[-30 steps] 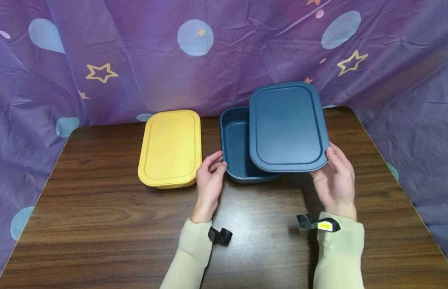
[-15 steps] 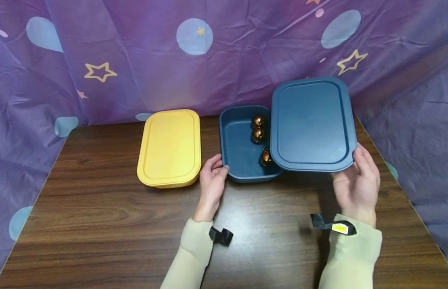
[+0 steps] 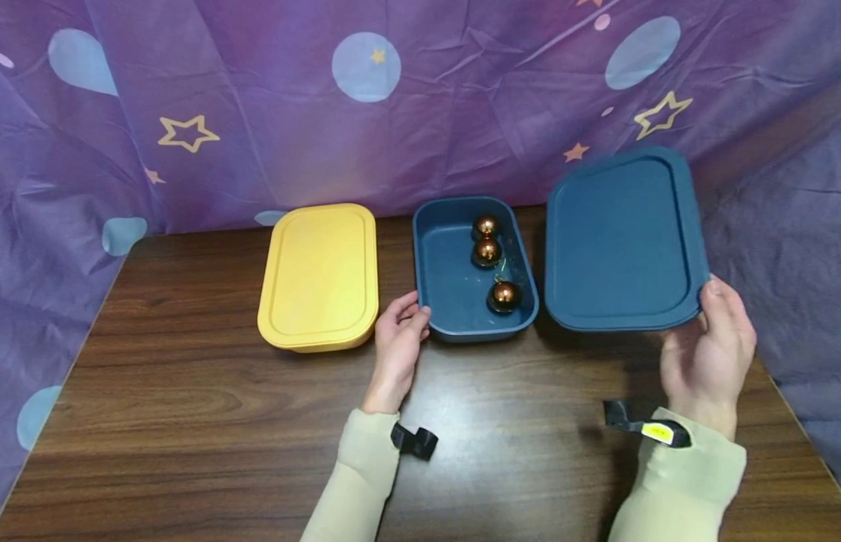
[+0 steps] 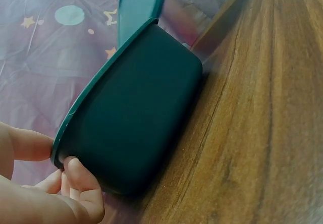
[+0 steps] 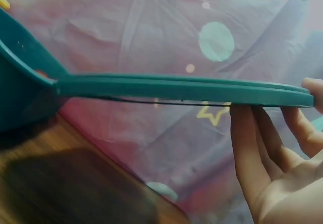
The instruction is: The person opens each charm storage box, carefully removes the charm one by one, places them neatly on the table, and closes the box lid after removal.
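A blue lidless food container [image 3: 447, 275] stands upright on the table, with three shiny copper-coloured baubles [image 3: 504, 296] along its right half. My left hand [image 3: 398, 346] holds the container at its near left corner; in the left wrist view the fingertips [image 4: 78, 176] are at and under its rim. Off to the right, my right hand [image 3: 711, 361] grips the matching blue lid [image 3: 623, 241] by its near right corner. The lid is held above the table, apart from the container in the head view. In the right wrist view several fingers [image 5: 245, 143] support it from beneath, the thumb at its edge.
A yellow container with its lid on [image 3: 318, 278] stands left of the blue one. Both are on a dark wooden table [image 3: 210, 421]. A purple cloth [image 3: 284, 98] with stars and circles hangs behind and at the sides.
My right hand has carried the lid rightward off the container, bringing the baubles inside into sight. The lid now looks slightly tilted. My left hand has stayed at the container's corner.
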A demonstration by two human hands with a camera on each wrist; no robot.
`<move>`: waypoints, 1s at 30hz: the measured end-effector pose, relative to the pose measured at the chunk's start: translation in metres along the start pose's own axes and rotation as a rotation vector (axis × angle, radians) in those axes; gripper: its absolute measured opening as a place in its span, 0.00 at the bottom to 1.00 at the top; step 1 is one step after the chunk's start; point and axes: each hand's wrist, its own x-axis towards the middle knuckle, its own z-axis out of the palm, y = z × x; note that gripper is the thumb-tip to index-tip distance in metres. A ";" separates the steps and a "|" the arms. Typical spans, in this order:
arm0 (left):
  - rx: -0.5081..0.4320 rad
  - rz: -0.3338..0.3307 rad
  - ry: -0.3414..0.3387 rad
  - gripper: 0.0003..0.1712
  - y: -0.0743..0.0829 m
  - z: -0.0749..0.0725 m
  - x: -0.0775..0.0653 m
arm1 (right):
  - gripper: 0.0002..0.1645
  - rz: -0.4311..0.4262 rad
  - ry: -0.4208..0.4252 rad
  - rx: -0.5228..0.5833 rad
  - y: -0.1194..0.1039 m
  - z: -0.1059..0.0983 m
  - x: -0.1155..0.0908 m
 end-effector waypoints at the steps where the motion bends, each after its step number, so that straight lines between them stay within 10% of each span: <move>1: -0.001 -0.002 -0.001 0.23 0.000 0.000 0.000 | 0.10 -0.020 0.020 -0.019 -0.001 0.001 0.000; 21: -0.053 -0.026 -0.015 0.22 0.000 -0.001 0.001 | 0.14 -0.301 0.191 -0.241 0.000 0.014 0.000; 30: -0.061 -0.024 -0.024 0.22 0.000 -0.001 0.001 | 0.10 -0.387 0.199 -0.612 0.006 0.011 -0.001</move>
